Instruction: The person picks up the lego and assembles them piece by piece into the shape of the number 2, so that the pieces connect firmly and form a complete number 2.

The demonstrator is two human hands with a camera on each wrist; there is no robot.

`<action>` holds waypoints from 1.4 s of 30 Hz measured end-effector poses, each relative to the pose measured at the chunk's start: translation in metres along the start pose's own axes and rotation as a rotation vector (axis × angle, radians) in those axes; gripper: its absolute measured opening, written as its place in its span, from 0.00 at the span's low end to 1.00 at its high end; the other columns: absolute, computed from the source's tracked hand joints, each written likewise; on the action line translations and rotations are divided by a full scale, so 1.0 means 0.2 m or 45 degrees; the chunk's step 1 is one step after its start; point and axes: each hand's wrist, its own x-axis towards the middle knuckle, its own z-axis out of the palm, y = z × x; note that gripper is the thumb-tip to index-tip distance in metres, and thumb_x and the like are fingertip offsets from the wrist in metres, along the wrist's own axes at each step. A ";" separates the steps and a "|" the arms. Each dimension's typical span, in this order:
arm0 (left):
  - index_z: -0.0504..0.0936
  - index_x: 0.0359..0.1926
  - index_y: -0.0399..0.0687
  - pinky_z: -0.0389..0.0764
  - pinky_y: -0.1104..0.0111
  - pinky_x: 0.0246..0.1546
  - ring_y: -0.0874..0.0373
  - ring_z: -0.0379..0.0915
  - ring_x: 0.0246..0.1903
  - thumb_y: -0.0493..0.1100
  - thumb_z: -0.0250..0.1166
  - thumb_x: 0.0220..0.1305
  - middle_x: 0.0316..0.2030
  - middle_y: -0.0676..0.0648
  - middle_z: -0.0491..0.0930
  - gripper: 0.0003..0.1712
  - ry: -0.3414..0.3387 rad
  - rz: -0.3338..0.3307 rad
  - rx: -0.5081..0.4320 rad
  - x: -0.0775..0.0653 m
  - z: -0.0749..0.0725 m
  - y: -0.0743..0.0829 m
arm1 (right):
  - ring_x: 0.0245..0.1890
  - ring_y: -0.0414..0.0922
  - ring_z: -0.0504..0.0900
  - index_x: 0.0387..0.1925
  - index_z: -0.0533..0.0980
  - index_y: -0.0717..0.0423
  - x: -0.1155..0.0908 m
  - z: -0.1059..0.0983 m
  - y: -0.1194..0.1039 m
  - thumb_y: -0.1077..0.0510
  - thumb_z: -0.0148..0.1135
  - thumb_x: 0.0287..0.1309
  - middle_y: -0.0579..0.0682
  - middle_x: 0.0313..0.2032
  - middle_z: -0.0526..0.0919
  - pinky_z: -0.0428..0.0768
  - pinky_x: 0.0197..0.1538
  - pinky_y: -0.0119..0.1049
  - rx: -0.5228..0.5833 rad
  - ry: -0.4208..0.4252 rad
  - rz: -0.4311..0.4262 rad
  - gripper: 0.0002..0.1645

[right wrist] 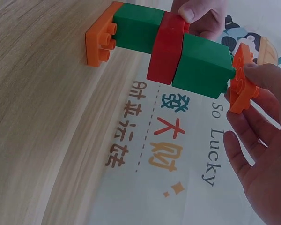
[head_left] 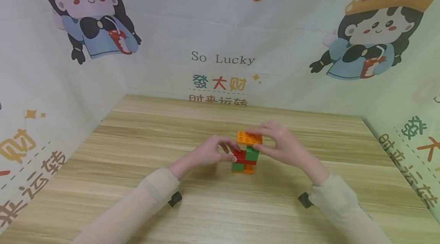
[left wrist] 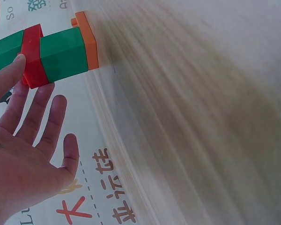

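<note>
A stack of toy building bricks stands on the table. At its bottom lies an orange plate (right wrist: 97, 40), then a green brick (right wrist: 136, 28), a red brick (right wrist: 166, 49) and an upper green brick (right wrist: 203, 63). My left hand (head_left: 208, 152) pinches the red brick from the left between thumb and fingers. In my right hand (head_left: 287, 144) a second orange plate (head_left: 245, 138) is held by thumb and fingers at the top of the upper green brick. Whether that plate is pressed fully onto the studs I cannot tell.
The wooden table (head_left: 154, 122) reaches back to a printed cloth wall (head_left: 292, 76), with more cloth at both sides. A dark piece (head_left: 175, 199) shows by the left sleeve and another dark piece (head_left: 304, 200) by the right sleeve.
</note>
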 end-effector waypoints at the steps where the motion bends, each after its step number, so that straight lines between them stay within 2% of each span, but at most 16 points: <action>1: 0.84 0.49 0.48 0.80 0.62 0.52 0.53 0.78 0.46 0.40 0.71 0.58 0.49 0.49 0.86 0.17 0.001 -0.001 0.002 0.00 0.00 0.00 | 0.51 0.45 0.79 0.57 0.79 0.50 0.00 0.00 0.00 0.58 0.71 0.55 0.47 0.51 0.85 0.82 0.54 0.44 0.001 -0.001 -0.001 0.26; 6: 0.84 0.49 0.48 0.80 0.62 0.52 0.57 0.78 0.43 0.40 0.71 0.58 0.47 0.49 0.86 0.17 0.010 -0.012 0.010 0.00 0.00 0.00 | 0.51 0.45 0.79 0.56 0.80 0.52 0.00 0.01 0.00 0.57 0.71 0.55 0.48 0.51 0.85 0.81 0.54 0.44 0.009 -0.018 -0.007 0.25; 19: 0.84 0.49 0.49 0.79 0.63 0.51 0.57 0.77 0.44 0.39 0.71 0.58 0.45 0.50 0.87 0.16 0.018 -0.001 0.013 0.00 0.01 -0.02 | 0.49 0.44 0.80 0.55 0.80 0.53 -0.01 0.05 0.01 0.57 0.72 0.54 0.48 0.49 0.86 0.82 0.52 0.42 0.017 -0.034 -0.020 0.25; 29: 0.84 0.49 0.49 0.79 0.63 0.51 0.56 0.78 0.45 0.39 0.71 0.58 0.45 0.51 0.87 0.16 0.018 0.003 0.006 0.01 0.01 -0.02 | 0.51 0.48 0.81 0.55 0.81 0.53 -0.03 0.06 0.01 0.56 0.72 0.54 0.51 0.50 0.86 0.83 0.54 0.46 0.036 -0.035 0.036 0.25; 37: 0.84 0.49 0.50 0.79 0.61 0.52 0.56 0.77 0.44 0.40 0.71 0.58 0.45 0.51 0.87 0.16 0.021 -0.020 0.002 0.00 0.01 -0.02 | 0.54 0.48 0.80 0.57 0.80 0.52 -0.05 0.07 0.01 0.58 0.66 0.61 0.50 0.52 0.85 0.82 0.56 0.48 0.061 -0.044 0.084 0.22; 42: 0.84 0.49 0.49 0.80 0.59 0.52 0.56 0.77 0.44 0.39 0.71 0.57 0.46 0.50 0.87 0.17 0.019 -0.010 -0.003 0.00 0.01 -0.02 | 0.54 0.49 0.80 0.57 0.80 0.53 -0.05 0.07 0.01 0.59 0.65 0.61 0.51 0.52 0.85 0.82 0.57 0.49 0.094 -0.037 0.105 0.21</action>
